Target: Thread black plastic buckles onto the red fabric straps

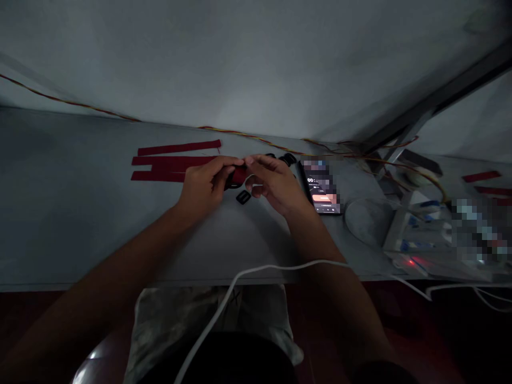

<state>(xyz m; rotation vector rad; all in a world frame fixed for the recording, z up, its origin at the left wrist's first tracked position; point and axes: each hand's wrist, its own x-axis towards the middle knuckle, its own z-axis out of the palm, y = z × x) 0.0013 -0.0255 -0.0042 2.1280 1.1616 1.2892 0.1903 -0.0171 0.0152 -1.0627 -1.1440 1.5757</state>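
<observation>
My left hand (206,181) is closed, its thumb and fingers pinching a short red webbing strap (239,175). The thumb and index finger of my right hand (278,184) meet at the strap's upper end, close to the left fingertips, while its other fingers curl loosely. A dark piece shows under the strap, partly covered by my left fingers; I cannot make out its kind. Just below the hands, a black slide buckle (243,197) lies on the grey table (120,229). More black buckles (288,159) lie behind my right hand, partly hidden.
Several red strips (180,146) lie to the left, some partly behind my left hand. A lit phone (323,192) lies to the right. Farther right stands a pale device (424,234) with blue parts. A white cable (272,266) crosses the front; twisted wires (248,134) run along the wall.
</observation>
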